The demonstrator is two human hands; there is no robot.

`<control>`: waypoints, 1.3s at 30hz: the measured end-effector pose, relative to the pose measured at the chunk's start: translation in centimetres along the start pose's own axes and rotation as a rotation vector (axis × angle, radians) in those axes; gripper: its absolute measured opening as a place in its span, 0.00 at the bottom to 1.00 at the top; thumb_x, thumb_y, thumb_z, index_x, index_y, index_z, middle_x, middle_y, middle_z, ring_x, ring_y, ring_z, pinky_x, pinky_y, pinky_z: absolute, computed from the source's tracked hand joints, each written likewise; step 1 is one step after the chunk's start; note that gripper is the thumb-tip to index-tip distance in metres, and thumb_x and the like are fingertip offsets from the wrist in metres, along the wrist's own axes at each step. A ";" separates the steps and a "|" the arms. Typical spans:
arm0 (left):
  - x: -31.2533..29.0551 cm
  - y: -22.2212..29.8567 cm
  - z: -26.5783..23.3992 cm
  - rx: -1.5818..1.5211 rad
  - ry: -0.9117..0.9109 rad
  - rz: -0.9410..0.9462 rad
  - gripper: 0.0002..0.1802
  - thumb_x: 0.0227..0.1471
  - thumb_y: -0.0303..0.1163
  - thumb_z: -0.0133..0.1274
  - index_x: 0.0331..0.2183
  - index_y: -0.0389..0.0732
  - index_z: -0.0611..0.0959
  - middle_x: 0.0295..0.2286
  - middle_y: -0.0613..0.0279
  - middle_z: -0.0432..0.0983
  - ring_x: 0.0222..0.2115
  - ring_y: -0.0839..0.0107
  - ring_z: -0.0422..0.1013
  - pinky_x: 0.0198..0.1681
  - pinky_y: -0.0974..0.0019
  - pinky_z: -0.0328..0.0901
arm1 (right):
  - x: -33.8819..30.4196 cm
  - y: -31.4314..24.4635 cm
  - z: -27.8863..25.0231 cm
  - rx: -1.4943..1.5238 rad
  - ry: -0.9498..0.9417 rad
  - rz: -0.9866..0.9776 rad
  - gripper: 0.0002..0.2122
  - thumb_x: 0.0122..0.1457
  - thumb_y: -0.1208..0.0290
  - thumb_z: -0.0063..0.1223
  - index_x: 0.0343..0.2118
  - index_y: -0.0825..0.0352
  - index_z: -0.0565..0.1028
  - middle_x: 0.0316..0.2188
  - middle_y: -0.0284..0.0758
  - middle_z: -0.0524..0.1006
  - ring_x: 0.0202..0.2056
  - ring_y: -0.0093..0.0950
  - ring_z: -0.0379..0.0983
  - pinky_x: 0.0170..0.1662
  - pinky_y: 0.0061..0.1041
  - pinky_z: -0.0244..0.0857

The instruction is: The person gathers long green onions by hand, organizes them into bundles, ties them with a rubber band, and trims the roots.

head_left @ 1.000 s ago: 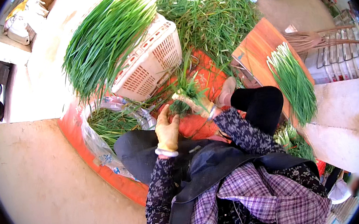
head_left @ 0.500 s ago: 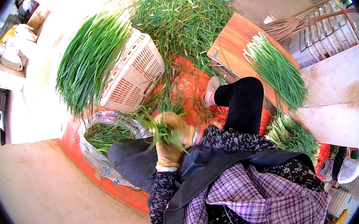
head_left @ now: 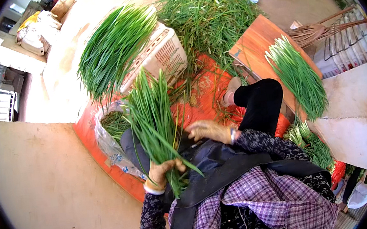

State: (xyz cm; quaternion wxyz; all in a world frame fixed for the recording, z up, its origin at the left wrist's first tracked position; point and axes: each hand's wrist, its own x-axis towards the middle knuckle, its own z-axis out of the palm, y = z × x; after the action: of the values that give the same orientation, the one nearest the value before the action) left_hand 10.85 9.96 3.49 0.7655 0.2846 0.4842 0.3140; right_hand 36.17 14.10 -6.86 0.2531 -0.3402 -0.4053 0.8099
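Note:
My left hand (head_left: 157, 175), in a tan glove, is wrapped round the lower part of a bunch of garlic chives (head_left: 152, 117). The long green leaves stand up past my lap, and a few stray blades hang to the right. Apart from the bunch, my right hand (head_left: 210, 130) is over my lap, also gloved, its fingers stretched to the left and slightly blurred; nothing shows in it. A thick heap of chives (head_left: 113, 50) lies on a white plastic crate (head_left: 170, 56) ahead on the left. More chives (head_left: 297, 77) rest on a wooden board (head_left: 249, 42) to the right.
Loose leaves form a big pile (head_left: 209, 19) on the floor ahead. A clear plastic bag (head_left: 106, 141) with green scraps sits by my left knee, on red sheeting (head_left: 206, 74). Tied bundles (head_left: 317, 148) lie low on the right, and a broom (head_left: 310, 34) leans beyond the board.
My hands were together over my lap around a tuft of green. Now they are apart: the left holds the long bunch nearer me, and the right has moved rightward. The whole view has shifted.

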 end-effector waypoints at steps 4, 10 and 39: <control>-7.4 -4.0 -6.4 -0.195 0.006 -0.178 0.30 0.37 0.24 0.51 0.47 0.29 0.71 0.29 0.48 0.77 0.11 0.74 0.64 0.15 0.75 0.60 | 7.0 4.4 -0.5 0.446 0.068 0.316 0.42 0.57 0.38 0.45 0.64 0.67 0.49 0.56 0.45 0.66 0.55 0.37 0.64 0.57 0.38 0.60; -14.2 -10.0 -11.2 -0.307 0.172 -0.283 0.28 0.40 0.25 0.51 0.48 0.30 0.72 0.32 0.50 0.78 0.18 0.70 0.70 0.22 0.71 0.67 | 14.3 9.1 -1.7 0.994 0.190 0.052 0.27 0.60 0.47 0.48 0.51 0.68 0.72 0.41 0.37 0.78 0.50 0.32 0.69 0.55 0.38 0.62; -14.2 -11.9 -9.6 -0.135 0.360 -0.255 0.04 0.50 0.24 0.55 0.31 0.35 0.77 0.18 0.58 0.75 0.12 0.74 0.64 0.15 0.73 0.57 | 7.5 -1.3 -10.0 0.006 0.560 0.054 0.13 0.56 0.59 0.56 0.32 0.65 0.79 0.20 0.28 0.76 0.19 0.18 0.70 0.16 0.20 0.58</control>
State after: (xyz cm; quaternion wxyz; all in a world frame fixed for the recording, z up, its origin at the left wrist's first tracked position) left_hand -0.26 -7.13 -0.86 0.7177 0.1086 0.6227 0.2920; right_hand 39.14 24.82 -12.80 0.3345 -0.5605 -0.3080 0.6921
